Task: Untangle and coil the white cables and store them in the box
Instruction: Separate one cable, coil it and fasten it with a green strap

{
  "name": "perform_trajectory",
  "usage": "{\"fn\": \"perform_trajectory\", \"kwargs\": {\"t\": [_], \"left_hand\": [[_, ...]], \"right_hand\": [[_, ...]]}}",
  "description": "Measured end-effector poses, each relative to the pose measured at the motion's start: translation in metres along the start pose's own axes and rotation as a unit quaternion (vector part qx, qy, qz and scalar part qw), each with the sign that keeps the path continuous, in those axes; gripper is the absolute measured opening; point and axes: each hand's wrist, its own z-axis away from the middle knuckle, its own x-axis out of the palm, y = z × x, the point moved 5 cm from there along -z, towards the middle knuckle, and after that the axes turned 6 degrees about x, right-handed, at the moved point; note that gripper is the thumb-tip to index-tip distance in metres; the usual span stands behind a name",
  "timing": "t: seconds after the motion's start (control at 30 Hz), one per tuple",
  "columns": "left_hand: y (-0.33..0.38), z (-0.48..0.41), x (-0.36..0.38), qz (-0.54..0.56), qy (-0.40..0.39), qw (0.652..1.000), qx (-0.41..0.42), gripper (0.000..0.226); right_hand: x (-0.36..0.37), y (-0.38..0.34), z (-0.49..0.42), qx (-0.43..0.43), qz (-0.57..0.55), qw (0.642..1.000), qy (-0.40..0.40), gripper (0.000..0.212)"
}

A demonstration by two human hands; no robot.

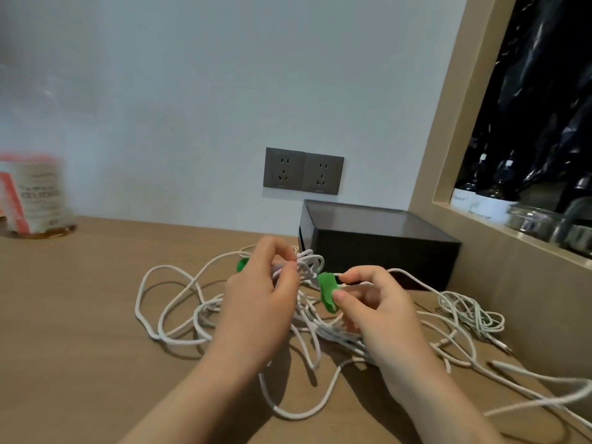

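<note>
A tangle of white cables (179,302) sprawls over the wooden desk (80,315). My left hand (259,299) pinches a small bundle of white cable loops (309,262) held above the tangle. My right hand (374,309) pinches a green strap (328,291) and a white cable end beside that bundle. Another green strap (242,264) peeks out behind my left hand. The black box (378,245) stands just behind the hands, against the wall, its top looking dark and flat. A thinner white cable (467,312) lies heaped to the right.
Two grey wall sockets (302,171) sit above the box. A blurred white and red container (35,193) stands at the far left of the desk. A wooden niche (455,174) on the right holds dark bottles and glass jars.
</note>
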Motion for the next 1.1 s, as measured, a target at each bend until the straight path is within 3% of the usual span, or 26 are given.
{"fn": "perform_trajectory", "kwargs": {"t": [0.07, 0.43, 0.77, 0.97, 1.1], "left_hand": [[-0.002, 0.007, 0.009, 0.034, 0.0, 0.999, -0.042, 0.02], [-0.009, 0.021, 0.024, 0.014, -0.057, 0.997, -0.051, 0.035], [-0.009, 0.023, 0.026, 0.015, -0.084, 0.996, -0.03, 0.015], [-0.005, 0.024, 0.028, -0.018, -0.098, 0.995, -0.013, 0.017], [-0.007, 0.023, 0.028, 0.024, -0.102, 0.994, -0.041, 0.018]], "right_hand": [[-0.004, 0.004, 0.006, 0.004, -0.011, 1.0, -0.016, 0.018], [-0.008, 0.011, 0.014, -0.016, -0.048, 0.996, -0.076, 0.026], [-0.006, 0.011, 0.017, -0.016, -0.048, 0.996, -0.078, 0.021], [-0.006, 0.006, 0.018, -0.099, 0.006, 0.994, -0.037, 0.015], [-0.007, 0.002, 0.022, -0.168, 0.061, 0.984, 0.006, 0.02]]}}
